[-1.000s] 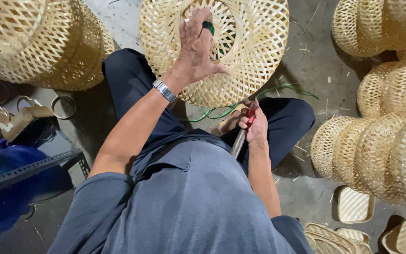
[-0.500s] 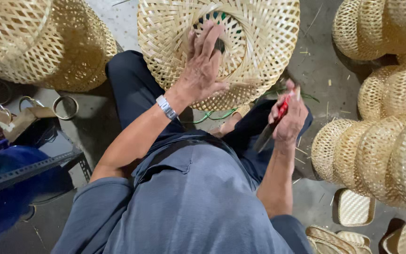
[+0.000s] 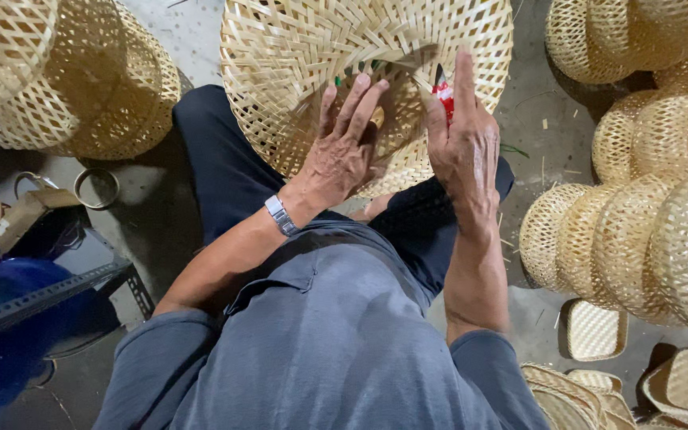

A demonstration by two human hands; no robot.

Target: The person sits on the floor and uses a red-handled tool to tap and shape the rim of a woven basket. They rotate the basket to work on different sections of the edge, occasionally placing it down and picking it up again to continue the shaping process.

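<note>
Mostly hidden, a red-handled tool sits clamped in the right hand, its tip pointing up and away, running lengthwise along the index finger. Left hand lies spread, fingers apart, on the woven bamboo basket across the lap; the basket's top edge is cut off.

Woven bamboo baskets stacked at right, more baskets upper left, metal rings on floor.

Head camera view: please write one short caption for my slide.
Left hand pressed flat on a woven bamboo basket held on the lap, right hand holding a red-handled tool against its weave.
</note>
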